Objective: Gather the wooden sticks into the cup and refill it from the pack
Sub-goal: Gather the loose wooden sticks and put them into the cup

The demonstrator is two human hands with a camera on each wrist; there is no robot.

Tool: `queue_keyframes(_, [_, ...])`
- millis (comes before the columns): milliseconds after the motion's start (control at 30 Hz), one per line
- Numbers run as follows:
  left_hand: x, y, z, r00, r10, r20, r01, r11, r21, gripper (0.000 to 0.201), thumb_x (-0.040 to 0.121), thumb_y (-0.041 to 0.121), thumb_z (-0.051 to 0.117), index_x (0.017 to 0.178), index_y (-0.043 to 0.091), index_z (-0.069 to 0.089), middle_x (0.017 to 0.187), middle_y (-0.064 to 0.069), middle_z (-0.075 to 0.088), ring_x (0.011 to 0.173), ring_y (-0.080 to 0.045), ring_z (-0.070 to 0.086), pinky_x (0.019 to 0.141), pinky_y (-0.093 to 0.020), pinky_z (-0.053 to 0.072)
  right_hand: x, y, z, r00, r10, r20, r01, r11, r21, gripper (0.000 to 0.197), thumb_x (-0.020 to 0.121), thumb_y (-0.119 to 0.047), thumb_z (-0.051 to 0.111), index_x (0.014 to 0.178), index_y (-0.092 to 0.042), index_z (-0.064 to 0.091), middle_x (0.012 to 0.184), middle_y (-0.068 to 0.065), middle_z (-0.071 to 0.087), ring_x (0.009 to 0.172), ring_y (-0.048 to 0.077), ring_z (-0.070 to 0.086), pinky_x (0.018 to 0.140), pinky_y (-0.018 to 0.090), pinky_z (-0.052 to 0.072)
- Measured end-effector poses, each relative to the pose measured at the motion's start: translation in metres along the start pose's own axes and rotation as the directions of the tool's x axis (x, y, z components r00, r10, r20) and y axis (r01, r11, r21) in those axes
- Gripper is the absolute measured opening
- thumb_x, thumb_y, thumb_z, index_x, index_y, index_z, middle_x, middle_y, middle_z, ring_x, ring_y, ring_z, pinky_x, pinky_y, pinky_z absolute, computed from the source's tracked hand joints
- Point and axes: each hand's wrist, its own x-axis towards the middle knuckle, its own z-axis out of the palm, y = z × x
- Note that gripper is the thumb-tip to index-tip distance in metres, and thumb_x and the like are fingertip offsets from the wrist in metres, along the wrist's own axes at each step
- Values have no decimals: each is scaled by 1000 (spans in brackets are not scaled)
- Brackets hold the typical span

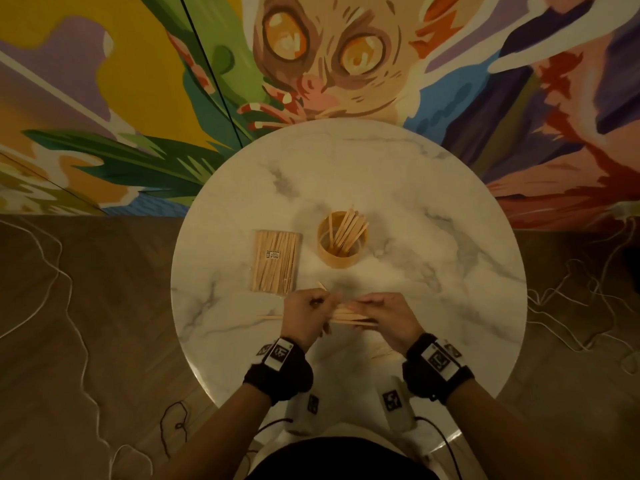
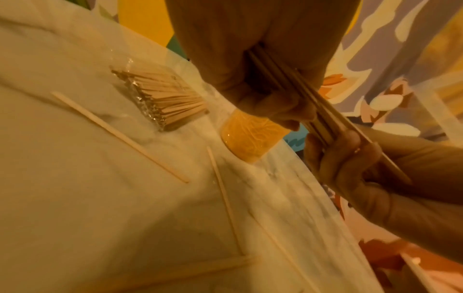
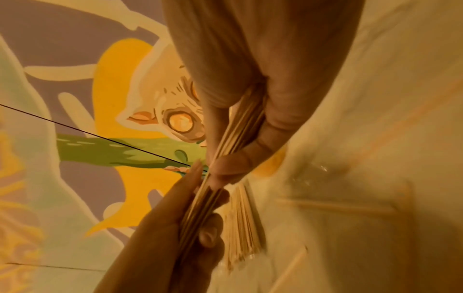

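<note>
Both hands were together above the near part of the round marble table, and they held one bundle of wooden sticks between them. The left hand had its fingers curled around one end, and the right hand pinched the other end. The cup stood upright near the middle of the table, with several sticks already leaning inside. The pack lay flat just beside it, on its left. A few loose sticks lay on the marble near the hands.
</note>
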Motion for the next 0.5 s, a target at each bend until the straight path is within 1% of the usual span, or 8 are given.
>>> queue_keyframes(67, [7,4,-1,1000,-7,15,8,995,-95,33,96,31,55,81,7,72,64,-18,66,51,-26,61,42,-27,44,8,-21,-7,999,-38,-4,37,997,-64,19,81,3,70,97,12,69,90,25,71,72,31,67,59,27,59])
queue_keyframes(100, [12,6,-3,999,-50,-5,48,984,-171,37,98,34,50,87,6,71,70,-20,68,56,-27,62,43,-27,45,12,-35,-11,998,-61,-2,60,993,-102,18,81,4,69,98,12,69,88,23,71,69,29,68,57,25,58])
queue_keyframes(200, [24,10,-11,975,-202,-91,144,889,-435,49,100,43,38,101,4,66,82,-12,71,64,-25,65,45,-28,48,24,-80,-25,994,-105,-1,104,988,-114,19,82,4,68,99,13,68,81,18,71,62,22,69,55,23,57])
queue_keyframes(267, [29,9,-19,962,-237,-139,141,860,-491,46,100,39,37,103,4,65,83,-8,71,63,-22,65,45,-26,47,35,-109,-36,991,-134,-30,129,983,-129,15,82,3,68,96,10,69,75,14,73,60,20,69,57,23,58])
queue_keyframes(300, [30,6,-25,958,-231,-169,130,877,-462,39,100,33,40,101,4,66,83,-8,71,63,-22,65,46,-26,46,40,-122,-39,986,-160,-50,151,976,-156,12,82,3,68,93,8,70,70,11,74,59,19,70,57,23,58])
queue_keyframes(367, [29,-4,-37,956,-177,-232,102,948,-300,25,96,20,48,96,4,67,83,-9,70,65,-24,64,47,-26,45,52,-146,-45,964,-250,-88,219,938,-269,8,80,2,71,88,5,71,63,9,73,53,16,69,53,23,56])
queue_keyframes(433, [25,-18,-51,963,-84,-256,78,996,-36,14,91,15,56,91,8,68,82,-7,70,66,-23,66,50,-25,47,64,-165,-45,931,-356,-83,284,848,-447,13,78,-1,75,87,8,72,65,15,71,50,15,68,50,23,57])
queue_keyframes(500, [18,-37,-68,975,19,-223,53,949,312,7,87,17,64,91,17,70,82,-1,69,68,-18,64,59,-28,51,74,-175,-36,906,-424,-7,322,698,-640,15,76,-5,78,87,5,75,71,17,71,52,15,68,50,21,57])
